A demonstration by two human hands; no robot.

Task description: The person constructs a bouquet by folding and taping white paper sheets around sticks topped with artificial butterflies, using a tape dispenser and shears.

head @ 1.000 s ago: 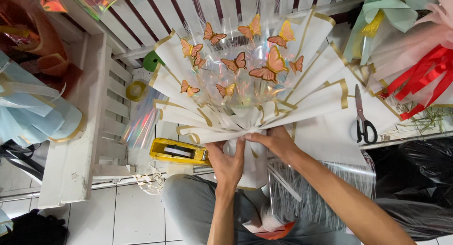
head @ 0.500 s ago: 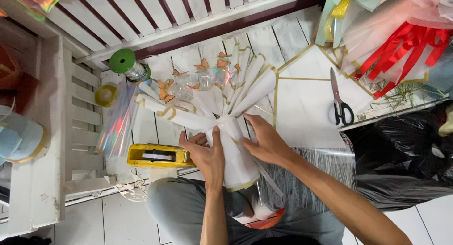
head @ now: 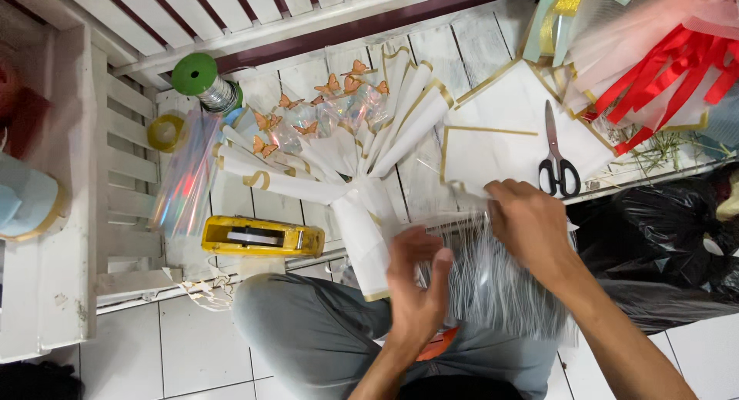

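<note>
A bouquet (head: 339, 169) wrapped in white paper with gold edges lies on the white slatted table (head: 462, 53), its wide top toward the far edge and its narrow wrapped stem reaching over the near edge, toward the person's lap. Small orange paper butterflies (head: 339, 84) sit among the shiny clear film inside the wrap.

The left hand (head: 416, 281) is just off the near edge of the table, beside the lower end of the bouquet stem. Its fingers are bent and partly blurred; it looks to touch the stem paper and the clear film, but I cannot tell if it really grips something. The right hand (head: 531, 223) is at the near edge, to the right of the stem. Its fingers are closed in a pinch on a sheet of clear striped film (head: 493, 284), which hangs from the table edge down over the person's grey trousers (head: 308, 331).

Just beyond the right hand lie white sheets of paper with gold border (head: 493, 146), and black-handled scissors (head: 558, 157) lie on them, blades pointing to the far edge. A yellow tape dispenser (head: 262, 237) lies at the near edge, left of the stem. Further left lies a roll of iridescent film (head: 181, 180), and near the far left corner stand a green spool (head: 204, 80) and a small yellow tape ring (head: 165, 132). At the right side, red ribbons (head: 662, 69) hang from another wrapped bundle, and a black plastic bag (head: 662, 238) sits below the table edge.
</note>
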